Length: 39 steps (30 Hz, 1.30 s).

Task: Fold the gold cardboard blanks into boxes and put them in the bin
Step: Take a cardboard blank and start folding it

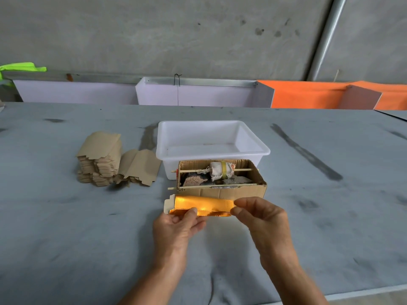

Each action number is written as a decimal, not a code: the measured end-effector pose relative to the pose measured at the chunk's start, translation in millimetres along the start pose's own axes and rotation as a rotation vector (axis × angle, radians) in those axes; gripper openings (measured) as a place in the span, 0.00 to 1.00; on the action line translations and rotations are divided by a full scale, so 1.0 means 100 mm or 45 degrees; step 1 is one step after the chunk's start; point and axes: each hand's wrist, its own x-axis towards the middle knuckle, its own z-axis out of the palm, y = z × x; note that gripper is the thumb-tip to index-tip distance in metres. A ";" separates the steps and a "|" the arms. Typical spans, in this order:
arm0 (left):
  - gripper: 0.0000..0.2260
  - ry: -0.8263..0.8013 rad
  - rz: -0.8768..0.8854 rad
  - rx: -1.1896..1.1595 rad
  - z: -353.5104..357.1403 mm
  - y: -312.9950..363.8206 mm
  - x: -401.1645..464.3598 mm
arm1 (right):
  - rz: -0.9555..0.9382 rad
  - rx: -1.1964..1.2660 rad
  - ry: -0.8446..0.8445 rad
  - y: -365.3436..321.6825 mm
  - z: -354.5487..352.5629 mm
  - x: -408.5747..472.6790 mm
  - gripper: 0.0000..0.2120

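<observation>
A gold cardboard blank (204, 204) is held flat-ish above the grey table, partly folded along its length, with a plain tab at its left end. My left hand (178, 225) pinches its lower left edge between thumb and fingers. My right hand (259, 214) pinches its right end. A white plastic bin (253, 139) stands behind, nothing inside it. Stacks of unfolded blanks (103, 164), brown side up, lie to the left of the bin.
An open brown carton (242, 190) with sticks, cloth and tape stands between the bin and my hands. The grey table (66, 238) has dark smears. White and orange panels (308, 95) line the far edge below a concrete wall.
</observation>
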 end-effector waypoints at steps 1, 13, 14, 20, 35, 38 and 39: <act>0.03 0.012 0.003 -0.023 0.02 0.00 -0.02 | 0.017 0.053 -0.028 -0.01 0.03 -0.04 0.11; 0.04 -0.040 0.039 -0.102 0.02 0.00 -0.14 | 0.059 0.226 -0.135 0.06 0.30 -0.21 0.13; 0.04 -0.040 0.038 -0.106 0.01 -0.01 -0.14 | 0.066 0.225 -0.132 0.07 0.31 -0.21 0.13; 0.04 -0.030 0.037 -0.117 0.03 -0.01 -0.14 | 0.096 0.218 -0.126 0.07 0.35 -0.20 0.13; 0.07 0.015 0.009 -0.101 0.04 0.05 -0.17 | 0.062 0.314 -0.202 -0.04 0.27 -0.24 0.09; 0.06 0.022 0.002 -0.133 0.06 0.07 -0.17 | 0.095 0.349 -0.199 -0.04 0.24 -0.27 0.08; 0.05 0.025 0.000 -0.142 0.06 0.07 -0.17 | 0.099 0.351 -0.206 -0.04 0.24 -0.28 0.08</act>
